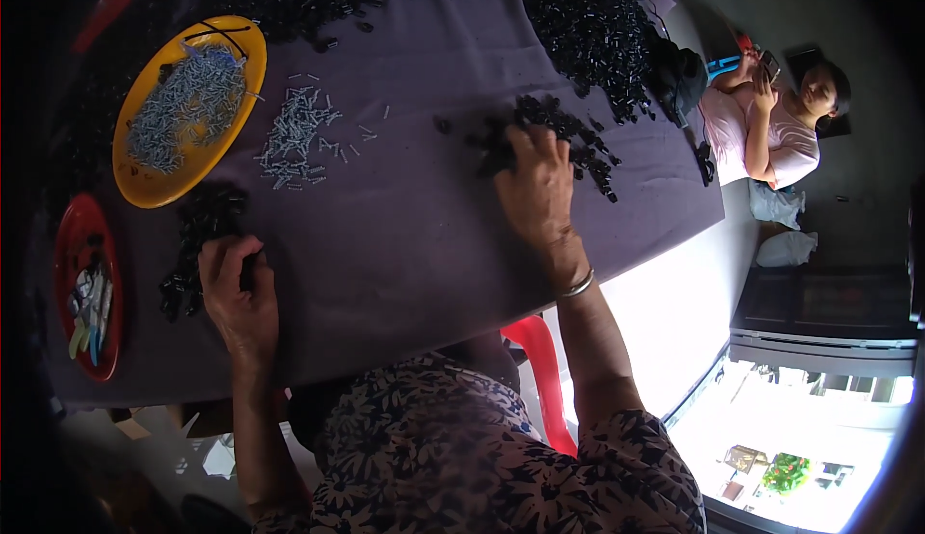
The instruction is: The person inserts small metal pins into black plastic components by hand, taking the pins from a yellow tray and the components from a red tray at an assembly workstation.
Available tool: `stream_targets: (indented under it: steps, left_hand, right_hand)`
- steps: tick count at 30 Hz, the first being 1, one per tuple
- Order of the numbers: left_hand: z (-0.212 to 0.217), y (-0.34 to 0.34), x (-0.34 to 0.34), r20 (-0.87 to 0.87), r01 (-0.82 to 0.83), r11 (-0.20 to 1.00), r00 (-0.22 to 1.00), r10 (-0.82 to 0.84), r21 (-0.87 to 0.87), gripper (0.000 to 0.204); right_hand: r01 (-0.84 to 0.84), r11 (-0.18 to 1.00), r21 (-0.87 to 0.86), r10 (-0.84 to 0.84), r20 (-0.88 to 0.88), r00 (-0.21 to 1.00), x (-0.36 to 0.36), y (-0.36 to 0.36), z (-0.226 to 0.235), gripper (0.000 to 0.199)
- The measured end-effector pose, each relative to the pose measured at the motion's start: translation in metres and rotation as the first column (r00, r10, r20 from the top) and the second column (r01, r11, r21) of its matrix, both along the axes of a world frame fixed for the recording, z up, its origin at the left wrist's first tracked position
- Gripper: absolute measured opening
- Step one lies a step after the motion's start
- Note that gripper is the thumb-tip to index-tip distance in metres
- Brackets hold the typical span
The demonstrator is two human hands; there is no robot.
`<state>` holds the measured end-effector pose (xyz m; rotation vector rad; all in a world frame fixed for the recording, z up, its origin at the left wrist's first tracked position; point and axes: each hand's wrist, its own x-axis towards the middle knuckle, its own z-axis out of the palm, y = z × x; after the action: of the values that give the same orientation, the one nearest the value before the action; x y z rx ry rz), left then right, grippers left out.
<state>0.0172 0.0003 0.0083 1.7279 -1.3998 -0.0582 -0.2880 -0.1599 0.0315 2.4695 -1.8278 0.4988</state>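
Observation:
My left hand [237,293] rests at the edge of a small heap of black plastic pieces [198,245]. Its fingers are curled toward the thumb, and whatever they hold, if anything, is hidden. On the right, my right hand [540,187] presses down on a loose pile of small black pieces [588,153], fingers bent together and their tips lost among the parts. A metal bangle [578,284] circles my right wrist. Between the hands and farther off lies a heap of small silvery screws or pins [299,139], a few scattered beside it.
A yellow oval tray [125,182] of similar metal pieces stands far left, with a red tray [118,341] of tools nearer. Large black piles [588,33] cover the far side of the purple tablecloth [414,235]. Beyond the right edge, a person [771,120] holds a phone.

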Motion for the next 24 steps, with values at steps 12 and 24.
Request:
stream_targets:
  steps: [12,24]
  left_hand:
    - [0.004,0.001,-0.003,-0.103,0.008,1.0,0.995,-0.005,0.028,0.023]
    - [0.003,0.004,-0.002,-0.089,-0.025,0.999,0.996,0.028,0.039,0.022]
  right_hand:
    - [-0.18,0.977,-0.116,0.191,0.093,0.977,-0.028,0.079,0.008,0.036]
    - [-0.51,0.859,-0.045,0.502,0.27,0.822,0.011,0.101,0.001,0.046]
